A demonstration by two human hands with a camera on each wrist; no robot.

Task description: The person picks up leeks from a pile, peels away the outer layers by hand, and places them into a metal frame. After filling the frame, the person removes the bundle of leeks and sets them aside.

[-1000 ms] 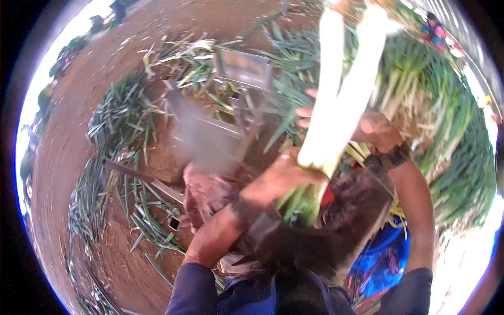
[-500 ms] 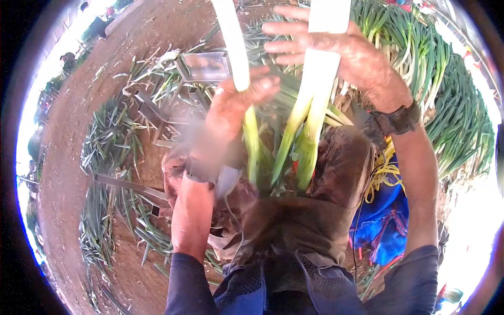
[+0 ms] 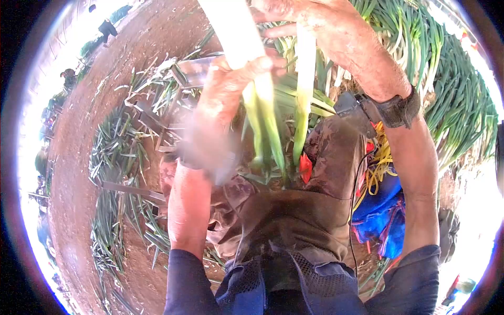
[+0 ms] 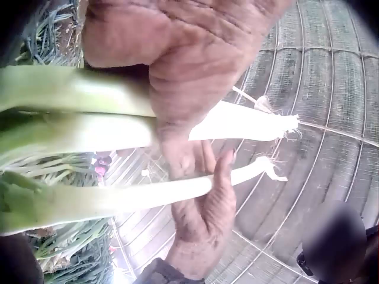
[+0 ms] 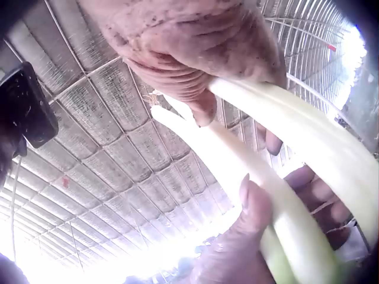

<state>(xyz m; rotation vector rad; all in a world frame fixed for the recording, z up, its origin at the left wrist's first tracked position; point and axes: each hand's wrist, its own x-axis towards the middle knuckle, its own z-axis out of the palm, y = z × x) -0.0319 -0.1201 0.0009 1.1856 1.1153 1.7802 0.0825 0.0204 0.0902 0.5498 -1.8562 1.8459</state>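
Note:
Two leeks (image 3: 236, 31) with thick white shanks are gripped side by side in my left hand (image 3: 223, 92). Their green ends hang down between my legs, while the rooted ends point up and away. My right hand (image 3: 341, 44), a little higher and to the right, holds a single leek (image 3: 304, 79). In the left wrist view the right thumb lies across this thinner leek (image 4: 142, 198), below the paired leeks (image 4: 243, 121) with their stringy roots. The right wrist view shows the left thumb (image 5: 251, 207) pressed along the paired stalks.
Piles of green leeks (image 3: 462, 105) line the right side. Cut leaves (image 3: 113, 147) lie on the soil at left, beside a metal frame (image 3: 131, 190). Yellow ties (image 3: 382, 163) and a blue bag (image 3: 380, 210) are by my right leg. A red scrap (image 3: 305, 168) lies between my legs.
The left hand held one leek and the right hand two; now the left grips two and the right one. Earlier both hands were lower, close together around the leeks.

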